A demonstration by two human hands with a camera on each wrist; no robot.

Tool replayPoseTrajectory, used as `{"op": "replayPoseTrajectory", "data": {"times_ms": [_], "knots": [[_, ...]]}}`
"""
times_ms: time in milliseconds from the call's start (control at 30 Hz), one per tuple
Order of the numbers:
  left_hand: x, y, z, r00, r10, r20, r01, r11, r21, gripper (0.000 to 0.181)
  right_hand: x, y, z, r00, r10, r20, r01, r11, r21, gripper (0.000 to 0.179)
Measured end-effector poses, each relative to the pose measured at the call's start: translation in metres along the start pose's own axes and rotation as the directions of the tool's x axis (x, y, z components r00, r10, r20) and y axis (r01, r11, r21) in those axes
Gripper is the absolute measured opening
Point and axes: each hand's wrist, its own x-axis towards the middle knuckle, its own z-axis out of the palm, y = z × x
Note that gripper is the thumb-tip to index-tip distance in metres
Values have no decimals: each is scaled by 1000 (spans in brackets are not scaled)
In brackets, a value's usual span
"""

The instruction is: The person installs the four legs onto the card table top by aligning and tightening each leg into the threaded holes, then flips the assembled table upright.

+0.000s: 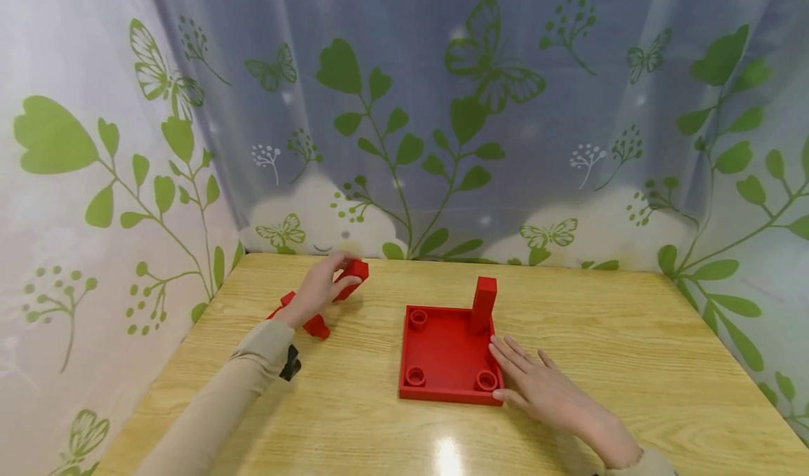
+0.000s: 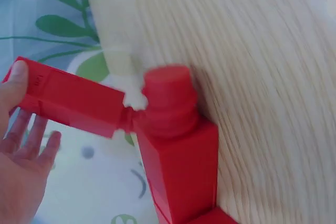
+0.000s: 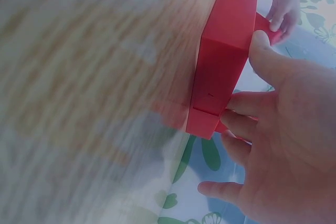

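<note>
My left hand (image 1: 319, 290) pinches a red square leg (image 1: 354, 278) near one end, thumb on one face and fingers on the other. In the left wrist view, a narrow peg shows at the leg's far end. Below that hand, more red legs (image 1: 317, 326) lie on the table, partly hidden by the wrist; one has a thick round peg (image 2: 170, 100). A shallow red square tray-like base (image 1: 449, 353) has round sockets in three corners and an upright leg (image 1: 484, 304) in its far right corner. My right hand (image 1: 543, 388) rests its fingertips and thumb along the base's right wall, fingers nearly straight.
A light wooden table (image 1: 354, 420) carries everything. Behind it and along both sides hangs a curtain (image 1: 404, 202) printed with green leaves and butterflies. A black band (image 1: 291, 364) sits at the left wrist.
</note>
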Motion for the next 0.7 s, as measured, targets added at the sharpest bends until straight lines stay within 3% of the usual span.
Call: {"op": "replayPoseTrajectory", "data": {"times_ms": [133,400,700], "knots": [[-1,10,0,998,-24,-61,16,992,-125,42,0,0,0,1000,6,8,-6,1000,14,74],[-5,37,9,976,35,-214,-94,957,-273,42,0,1,0,1000,6,8,-6,1000,21,74],[-7,62,22,970,46,-239,-132,924,-358,42,0,0,-1,1000,13,15,-13,999,30,75]]}}
